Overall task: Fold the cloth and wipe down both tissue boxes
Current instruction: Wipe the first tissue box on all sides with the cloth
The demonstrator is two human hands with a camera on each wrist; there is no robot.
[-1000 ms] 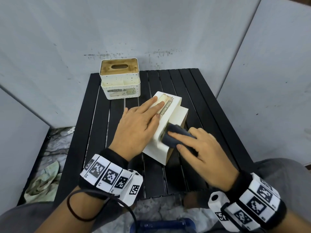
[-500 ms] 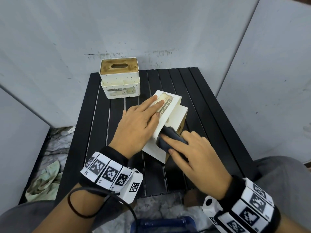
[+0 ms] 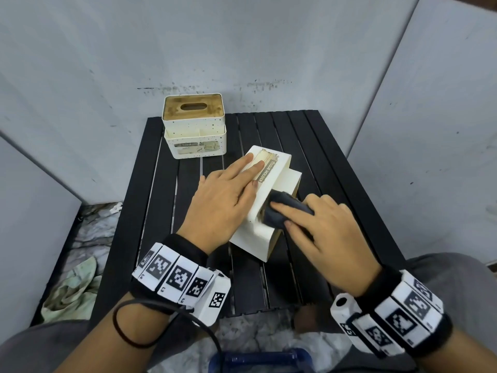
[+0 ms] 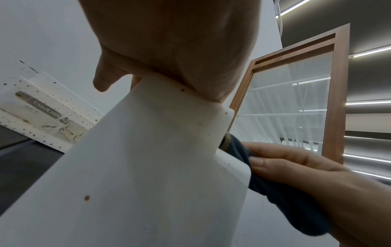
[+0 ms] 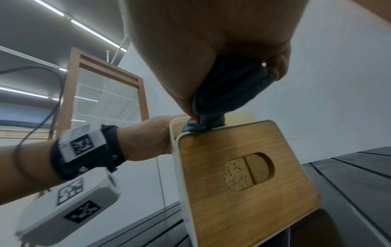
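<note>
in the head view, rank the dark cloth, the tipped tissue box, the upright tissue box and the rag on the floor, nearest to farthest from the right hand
1. dark cloth: under the right hand's fingers.
2. tipped tissue box: just left, the cloth pressed against it.
3. upright tissue box: far left corner of the table.
4. rag on the floor: off the table, lower left.

A black slatted table (image 3: 188,254) stands against grey walls (image 3: 242,44); a pale rag (image 3: 72,289) lies on the floor beside it.

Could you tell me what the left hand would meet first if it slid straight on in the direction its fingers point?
Probably nothing on the table. The left hand lies flat on the tipped tissue box, fingers aimed up and to the right. The upright tissue box stands off to the left of that line; beyond looks like bare table, then wall.
</note>
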